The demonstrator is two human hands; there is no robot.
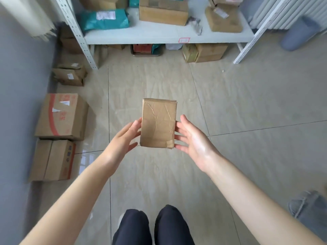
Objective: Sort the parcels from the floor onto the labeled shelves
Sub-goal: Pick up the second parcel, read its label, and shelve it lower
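A small brown cardboard parcel [158, 123], wrapped in creased tape, is held above the floor in the middle of the view. My left hand [123, 138] presses its left edge and my right hand [193, 140] presses its right edge with the fingers spread. Ahead stands a white shelf [159, 37] with a small pink label [184, 40] on its front edge. On the shelf lie a teal mailer bag [104, 19] and brown boxes [163, 12].
Along the grey left wall, cardboard boxes [61, 116] [53, 160] [69, 74] sit on the tiled floor. More parcels [205, 53] sit under the shelf. A white radiator [286, 11] and a grey slipper [299, 34] are at the upper right. My legs [152, 227] show at the bottom.
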